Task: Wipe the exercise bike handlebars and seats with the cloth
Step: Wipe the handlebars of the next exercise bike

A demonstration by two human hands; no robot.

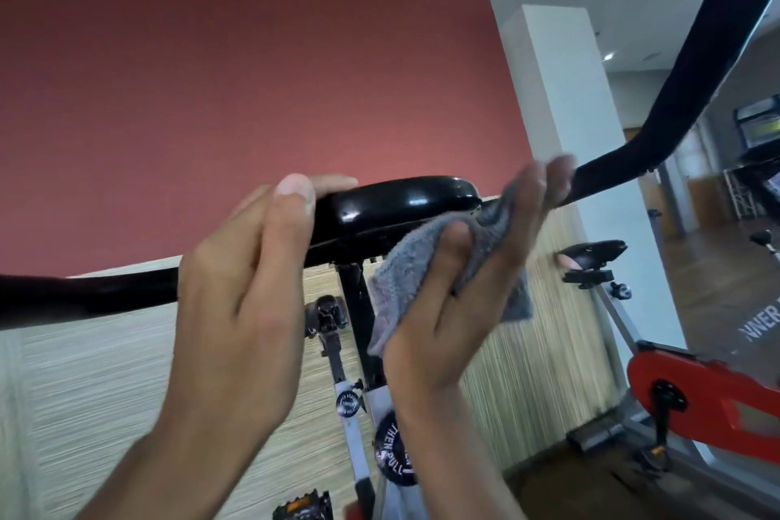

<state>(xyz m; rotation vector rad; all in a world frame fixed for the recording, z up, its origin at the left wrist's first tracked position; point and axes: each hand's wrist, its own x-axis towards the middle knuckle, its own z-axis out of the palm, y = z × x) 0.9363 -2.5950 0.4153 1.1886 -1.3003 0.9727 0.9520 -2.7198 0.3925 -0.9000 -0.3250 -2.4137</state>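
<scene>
Two hands: left hand (236,308) grips handlebars (396,203), right hand (458,308) holds cloth (403,266).

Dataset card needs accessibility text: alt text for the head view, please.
A person's right hand presses a grey cloth against a black exercise bike handlebar, thumb pinning the cloth, while the left hand grips the glossy black pad at its centre. Behind is a red wall; a second bike with a red cover stands at right.

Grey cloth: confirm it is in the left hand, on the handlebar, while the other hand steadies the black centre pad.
No: in the head view the right hand holds the grey cloth on the handlebar; the left hand steadies the black centre pad.
</scene>
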